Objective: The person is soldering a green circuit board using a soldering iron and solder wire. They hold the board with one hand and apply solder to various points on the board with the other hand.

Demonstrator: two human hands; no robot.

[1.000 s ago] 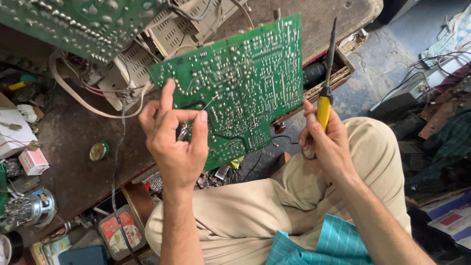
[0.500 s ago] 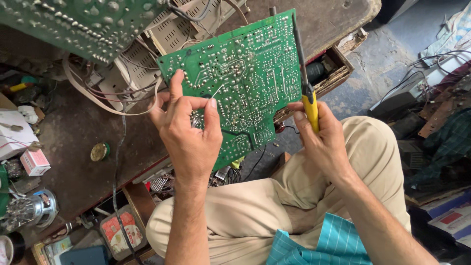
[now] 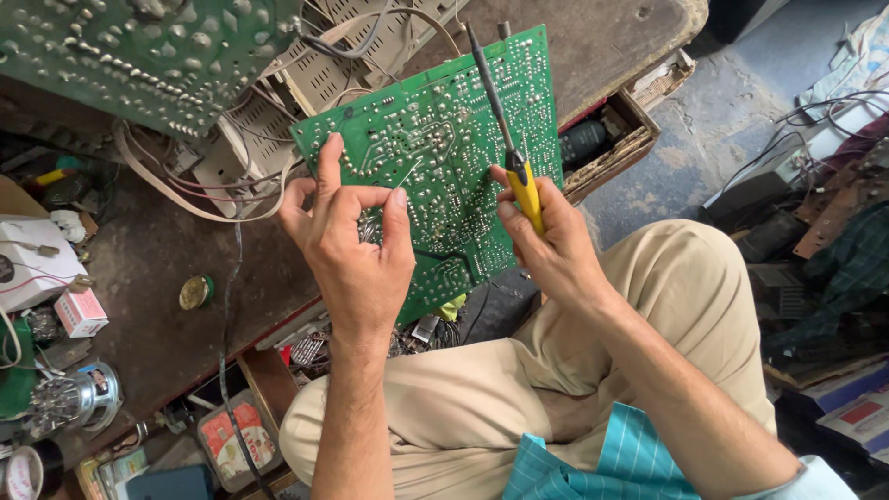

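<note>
Cluttered workbench (image 3: 148, 259), two green circuit boards (image 3: 444, 157), one soldering iron (image 3: 507, 139), two hands (image 3: 356, 250)

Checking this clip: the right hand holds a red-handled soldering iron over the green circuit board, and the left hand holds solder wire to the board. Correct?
Not quite: the soldering iron in the right hand has a yellow handle, not red, as the head view shows. The rest stands: the iron lies over the green circuit board, and the left hand holds thin solder wire to the board.
</note>
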